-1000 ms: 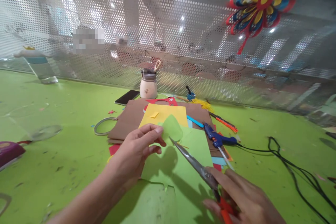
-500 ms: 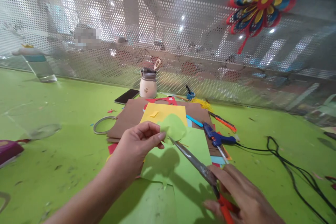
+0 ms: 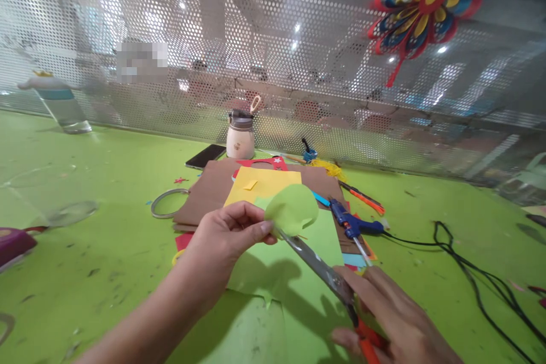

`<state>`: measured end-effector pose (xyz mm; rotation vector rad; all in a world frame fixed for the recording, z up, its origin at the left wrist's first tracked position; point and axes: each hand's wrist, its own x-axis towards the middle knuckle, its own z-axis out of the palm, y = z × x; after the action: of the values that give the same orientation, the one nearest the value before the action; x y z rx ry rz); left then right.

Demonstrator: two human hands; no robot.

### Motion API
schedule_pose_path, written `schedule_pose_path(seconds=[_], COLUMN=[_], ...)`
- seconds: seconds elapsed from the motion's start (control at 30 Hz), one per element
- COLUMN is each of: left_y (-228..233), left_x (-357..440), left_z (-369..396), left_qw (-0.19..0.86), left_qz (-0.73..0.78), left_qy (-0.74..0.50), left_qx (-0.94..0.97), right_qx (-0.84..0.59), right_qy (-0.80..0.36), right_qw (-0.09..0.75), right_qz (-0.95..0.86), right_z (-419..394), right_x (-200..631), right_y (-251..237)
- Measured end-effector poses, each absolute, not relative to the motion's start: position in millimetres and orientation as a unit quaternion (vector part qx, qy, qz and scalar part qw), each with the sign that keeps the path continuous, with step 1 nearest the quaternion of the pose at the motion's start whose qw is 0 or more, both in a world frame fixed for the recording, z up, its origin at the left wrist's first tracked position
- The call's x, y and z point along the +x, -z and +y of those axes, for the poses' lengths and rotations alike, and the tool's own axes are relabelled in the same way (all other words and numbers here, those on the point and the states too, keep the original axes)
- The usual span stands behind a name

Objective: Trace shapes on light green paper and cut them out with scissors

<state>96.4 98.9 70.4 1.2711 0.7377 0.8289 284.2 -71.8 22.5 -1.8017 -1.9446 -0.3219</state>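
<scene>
up close, the left hand point(image 3: 222, 239) pinches a rounded green paper piece point(image 3: 292, 209) by its edge, lifting it clear so the scissors point(image 3: 318, 267), clenched in the right hand point(image 3: 392, 324), can bite beneath; a green sheet point(image 3: 298, 273) on the table point(image 3: 106, 250) catches scraps, glue gun point(image 3: 352, 224) nearby.

Rounded green paper cutout point(image 3: 292, 210) held aloft, scissors point(image 3: 318, 267) blades at its edge.
</scene>
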Motion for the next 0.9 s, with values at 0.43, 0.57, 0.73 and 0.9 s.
schedule_pose_path(seconds=[0.43, 0.57, 0.73, 0.9], left_y=[-77.6, -74.6, -64.8, -64.8], left_x=[100.2, 101.4, 103.7, 104.6], left_z=[93.6, 89.5, 89.0, 86.8], left_qw=[0.665, 0.676, 0.707, 0.74], left_qz=[0.371, 0.361, 0.316, 0.308], left_qy=[-0.374, -0.364, -0.364, -0.356], left_qx=[0.53, 0.53, 0.518, 0.481], right_qx=[-0.643, -0.645, -0.644, -0.632], right_qy=[0.153, 0.163, 0.181, 0.187], right_qw=[0.179, 0.186, 0.186, 0.184], right_qz=[-0.729, -0.723, -0.72, -0.729], right_z=[-70.5, -70.6, -69.6, -70.3], right_x=[288.0, 286.1, 284.3, 288.0], right_y=[-19.6, -20.9, -22.8, -20.6])
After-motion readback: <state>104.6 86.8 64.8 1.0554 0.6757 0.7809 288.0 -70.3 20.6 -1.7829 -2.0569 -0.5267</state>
